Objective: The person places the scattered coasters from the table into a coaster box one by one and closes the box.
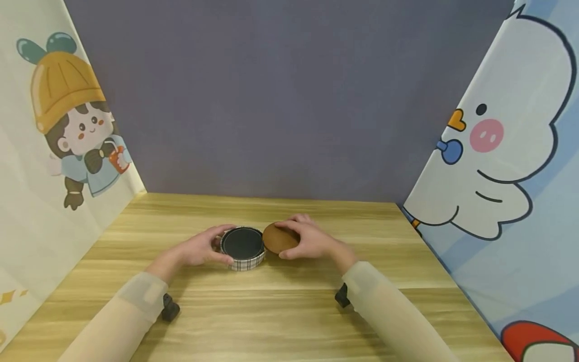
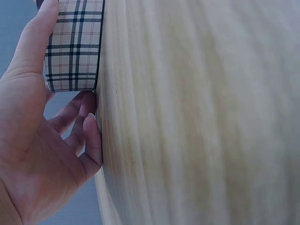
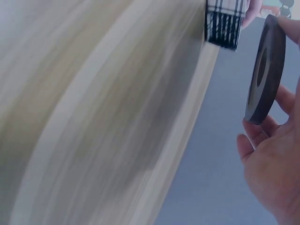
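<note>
**Wood, plaid and matt black**

My left hand [image 1: 199,250] feels the round box [image 1: 243,249]: plaid-printed wall, matt dark inside. My right hand [image 1: 309,241] holds a smooth brown lid [image 1: 278,238], wood-like. The table [image 1: 271,311] is pale, smooth wood grain.

Left arm: reaches forward from the lower left, sleeved to the wrist.
Left hand [image 1: 199,250]: thumb and curled fingers [image 2: 89,136] wrapped round something low (thumb laid straight along its side).
Right arm: comes in from the lower right, sleeved.
Right hand [image 1: 307,240]: raised slightly, fingertips and thumb pinching an edge.
</note>
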Available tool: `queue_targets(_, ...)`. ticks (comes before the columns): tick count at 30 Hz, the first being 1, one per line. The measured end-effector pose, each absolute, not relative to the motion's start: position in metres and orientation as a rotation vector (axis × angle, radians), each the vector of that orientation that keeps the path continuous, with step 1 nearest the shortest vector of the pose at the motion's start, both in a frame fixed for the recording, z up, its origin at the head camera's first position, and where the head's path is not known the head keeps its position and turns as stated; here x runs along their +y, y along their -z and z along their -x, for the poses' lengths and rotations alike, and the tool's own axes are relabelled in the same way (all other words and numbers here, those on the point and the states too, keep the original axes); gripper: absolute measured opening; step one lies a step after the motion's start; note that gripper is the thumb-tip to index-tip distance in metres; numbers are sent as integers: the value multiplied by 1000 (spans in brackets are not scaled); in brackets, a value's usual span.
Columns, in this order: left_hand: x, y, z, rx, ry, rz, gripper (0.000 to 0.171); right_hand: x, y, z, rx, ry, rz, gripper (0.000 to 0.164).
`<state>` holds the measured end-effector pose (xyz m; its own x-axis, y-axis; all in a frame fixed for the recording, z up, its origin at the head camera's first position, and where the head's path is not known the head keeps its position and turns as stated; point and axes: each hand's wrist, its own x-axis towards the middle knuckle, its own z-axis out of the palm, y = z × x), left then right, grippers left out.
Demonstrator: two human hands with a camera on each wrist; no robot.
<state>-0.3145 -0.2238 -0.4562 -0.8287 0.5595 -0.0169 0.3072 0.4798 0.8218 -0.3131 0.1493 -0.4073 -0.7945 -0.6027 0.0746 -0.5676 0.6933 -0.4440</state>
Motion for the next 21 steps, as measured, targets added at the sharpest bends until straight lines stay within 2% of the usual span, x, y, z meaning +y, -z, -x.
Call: queue_targets(21,-224,455,316,2373,-1303,-698,103,66,420,326,2748,708,1026,86)
